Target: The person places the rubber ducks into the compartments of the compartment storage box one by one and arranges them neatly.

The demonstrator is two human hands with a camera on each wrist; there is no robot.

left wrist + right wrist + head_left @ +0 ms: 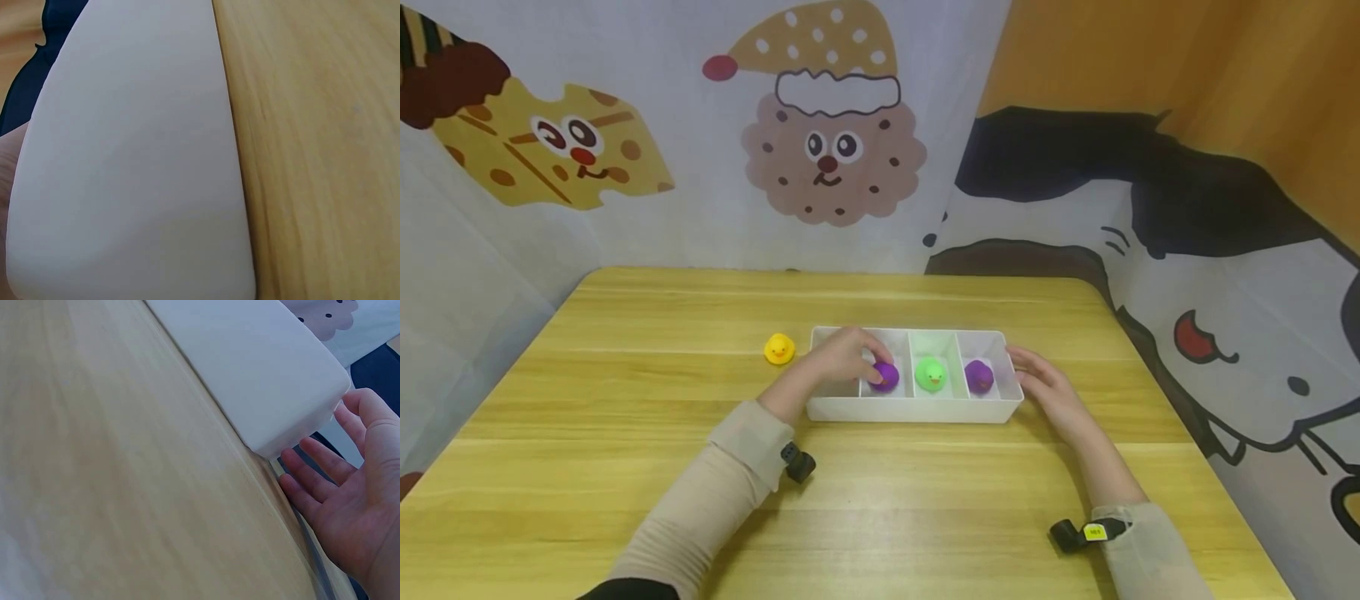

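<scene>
A white divided box (pixel 917 410) stands on the table. My left hand (pixel 844 354) reaches over its left part, thumb and fingers around a purple toy duck (pixel 887 379) in the second compartment from the left. A green toy duck (pixel 931 375) sits in the third compartment, another purple duck (pixel 979 377) in the rightmost. The leftmost compartment is partly hidden by the left hand. At the box's right end is my right hand (pixel 350 500), its fingers loosely extended against the end wall. The left wrist view shows mainly the box's long side (pixel 131 162).
A yellow toy duck (pixel 779 349) sits on the wooden table (pixel 880 508), just left of the box. Behind the table hangs a cloth (pixel 685 233) printed with cartoon figures. Each wrist wears a small black camera (pixel 799 463).
</scene>
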